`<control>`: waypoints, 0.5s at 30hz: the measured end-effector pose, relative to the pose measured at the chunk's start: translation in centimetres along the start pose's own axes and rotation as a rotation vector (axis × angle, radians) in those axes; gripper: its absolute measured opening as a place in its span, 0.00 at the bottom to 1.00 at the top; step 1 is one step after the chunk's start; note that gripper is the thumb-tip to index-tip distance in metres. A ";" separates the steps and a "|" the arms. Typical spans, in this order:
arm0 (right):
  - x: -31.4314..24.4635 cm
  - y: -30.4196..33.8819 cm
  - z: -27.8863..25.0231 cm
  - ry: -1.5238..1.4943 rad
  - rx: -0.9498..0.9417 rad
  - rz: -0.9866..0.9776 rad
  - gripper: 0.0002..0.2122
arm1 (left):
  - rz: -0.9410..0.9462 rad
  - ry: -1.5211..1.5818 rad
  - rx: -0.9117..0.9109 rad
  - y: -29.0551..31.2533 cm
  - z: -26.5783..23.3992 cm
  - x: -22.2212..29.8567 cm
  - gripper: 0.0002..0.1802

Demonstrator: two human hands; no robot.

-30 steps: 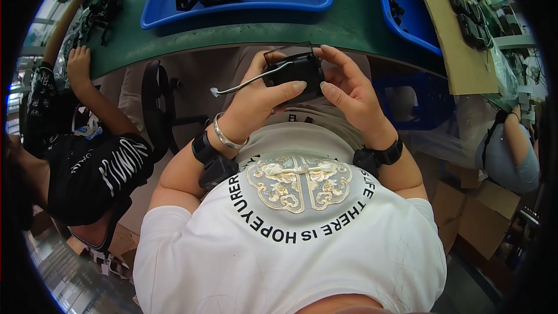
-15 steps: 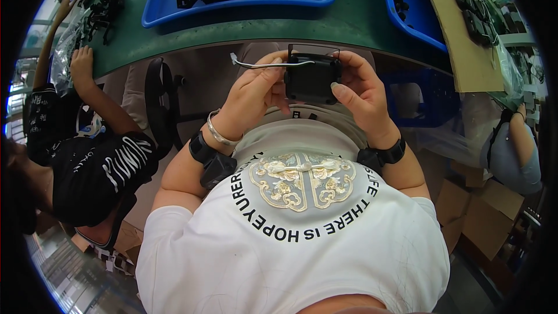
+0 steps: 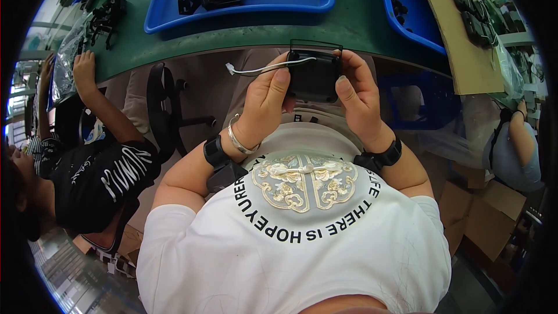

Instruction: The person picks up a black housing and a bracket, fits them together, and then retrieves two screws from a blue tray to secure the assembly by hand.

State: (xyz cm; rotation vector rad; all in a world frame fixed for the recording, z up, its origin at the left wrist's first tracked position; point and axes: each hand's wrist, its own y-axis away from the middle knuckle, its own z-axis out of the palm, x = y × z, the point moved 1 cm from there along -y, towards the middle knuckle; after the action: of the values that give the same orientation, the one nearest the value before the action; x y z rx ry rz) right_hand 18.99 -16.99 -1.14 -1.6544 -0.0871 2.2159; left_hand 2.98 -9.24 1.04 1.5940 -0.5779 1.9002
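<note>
Between my two hands, just off the table's near edge, is a black rectangular plastic housing [image 3: 314, 79] with a thin frame sticking up along its far side. My left hand [image 3: 267, 96] grips its left side, thumb on the upper face. My right hand [image 3: 358, 93] closes on the right side, its thumb along that edge. A cable [image 3: 267, 68] with a white plug runs from the housing out to the left, over my left hand. What the fingers underneath touch is hidden.
On the green table [image 3: 232, 38] stands a blue tray [image 3: 279, 13] of black parts. A second blue tray [image 3: 401, 26] and a cardboard sheet [image 3: 459, 52] lie right. A co-worker's hand [image 3: 84, 70] rests at the left edge. A blue crate [image 3: 415, 102] stands beneath the table.
My left hand has shifted its grip, and its thumb now lies against the housing's left side. The cable's plug end has dropped slightly nearer. The right hand still holds on.
</note>
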 end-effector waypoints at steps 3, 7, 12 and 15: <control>0.1 0.0 0.1 -0.056 0.023 -0.017 0.21 | -0.013 0.058 -0.020 -0.1 0.0 -0.2 0.22; 0.1 0.2 0.1 -0.030 -0.004 -0.049 0.21 | -0.127 0.294 -0.045 -0.2 -0.1 -0.1 0.22; -0.1 0.3 -0.5 0.109 -0.075 -0.023 0.24 | -0.231 0.325 -0.027 -0.6 -0.2 0.3 0.23; -0.4 0.3 -0.4 0.166 -0.081 -0.003 0.25 | -0.185 0.222 -0.031 -0.7 0.0 0.7 0.23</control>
State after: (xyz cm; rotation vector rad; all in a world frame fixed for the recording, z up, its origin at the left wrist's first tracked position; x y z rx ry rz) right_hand 19.38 -17.44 -0.93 -1.8733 -0.1366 2.0879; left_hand 3.37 -8.66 1.67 1.3446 -0.3516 1.8857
